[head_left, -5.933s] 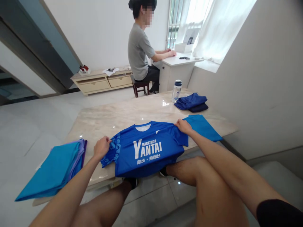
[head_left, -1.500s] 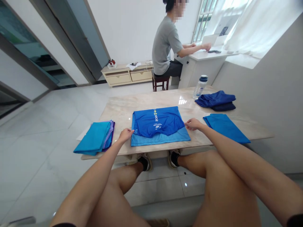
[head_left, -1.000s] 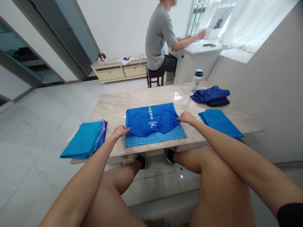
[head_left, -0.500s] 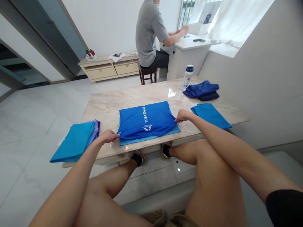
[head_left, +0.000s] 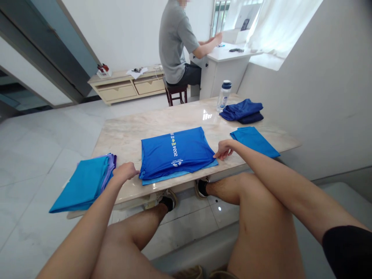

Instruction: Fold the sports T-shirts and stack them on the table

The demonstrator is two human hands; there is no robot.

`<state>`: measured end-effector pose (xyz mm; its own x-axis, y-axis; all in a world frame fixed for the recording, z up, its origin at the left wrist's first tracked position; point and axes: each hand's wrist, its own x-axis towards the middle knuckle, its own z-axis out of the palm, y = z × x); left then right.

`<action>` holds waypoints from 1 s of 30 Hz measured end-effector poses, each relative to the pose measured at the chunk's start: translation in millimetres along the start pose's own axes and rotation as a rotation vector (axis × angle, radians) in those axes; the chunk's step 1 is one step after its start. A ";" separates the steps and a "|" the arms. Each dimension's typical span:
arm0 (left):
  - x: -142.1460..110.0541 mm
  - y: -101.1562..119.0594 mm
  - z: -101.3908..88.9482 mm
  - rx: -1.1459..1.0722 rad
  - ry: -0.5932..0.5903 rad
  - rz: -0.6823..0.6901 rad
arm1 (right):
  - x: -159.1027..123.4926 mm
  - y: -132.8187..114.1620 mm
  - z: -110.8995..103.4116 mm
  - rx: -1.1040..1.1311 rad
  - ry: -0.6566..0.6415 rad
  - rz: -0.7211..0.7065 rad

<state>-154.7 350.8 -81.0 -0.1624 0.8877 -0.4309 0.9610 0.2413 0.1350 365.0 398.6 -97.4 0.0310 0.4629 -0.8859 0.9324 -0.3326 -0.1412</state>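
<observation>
A bright blue T-shirt (head_left: pixel 162 155) with white and yellow lettering lies folded on the marble-topped table (head_left: pixel 130 130), a lighter blue layer showing along its near edge. At its near left corner is my left hand (head_left: pixel 126 171), the index finger stretched out to the fabric and the other fingers curled. My right hand (head_left: pixel 226 150) hangs over the near right corner, fingertips at the cloth and fingers loosely apart. Neither hand visibly pinches the fabric. On the left sits a stack of folded teal and purple clothes (head_left: pixel 84 180); on the right, a folded teal garment (head_left: pixel 255 141).
Dark blue clothing (head_left: pixel 241 110) and a clear water bottle (head_left: pixel 224 95) stand at the table's far right. Beyond, a person (head_left: pixel 176 42) in grey sits on a stool at a white desk (head_left: pixel 229 56). A low cabinet (head_left: pixel 122 89) lines the wall.
Both hands have loosened from their pinch on the shirt's near corners, and the left has drawn slightly away. The near edge lies flatter. The view has shifted a little.
</observation>
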 end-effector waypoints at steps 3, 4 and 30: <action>-16.2 35.4 -7.0 0.193 0.009 0.077 | -16.1 -8.5 1.5 -0.024 0.101 -0.070; -23.3 48.7 -5.1 0.198 0.006 0.129 | -22.3 -13.0 4.4 -0.052 0.153 -0.102; -14.8 27.6 28.2 -0.179 -0.177 0.730 | -43.7 -95.2 65.4 -0.545 0.289 -0.746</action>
<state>-119.5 333.2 -96.1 0.5517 0.7738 -0.3112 0.7573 -0.3085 0.5756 251.3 356.3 -74.1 -0.6170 0.6091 -0.4984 0.7850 0.5216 -0.3343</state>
